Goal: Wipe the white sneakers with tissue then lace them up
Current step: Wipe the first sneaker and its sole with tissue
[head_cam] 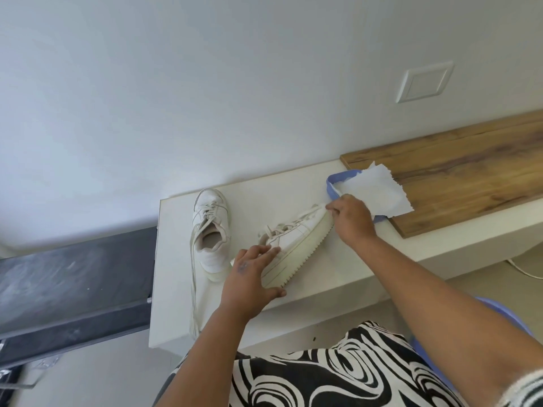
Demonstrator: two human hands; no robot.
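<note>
Two white sneakers lie on a white counter point(293, 183). One sneaker point(210, 230) stands upright at the left, its long laces trailing toward the counter's front edge. The other sneaker point(296, 245) is tipped on its side, its ridged sole facing right. My left hand point(252, 271) grips its heel end, fingers over the upper and thumb under the sole. My right hand point(352, 218) is at its toe and pinches a sheet of white tissue point(377, 190), which sticks up behind the hand.
A blue tissue holder point(333, 186) sits behind my right hand, mostly hidden by the tissue. A wooden board point(470, 171) covers the counter to the right. A dark surface point(73, 283) lies lower left. A wall switch plate point(423, 82) is above.
</note>
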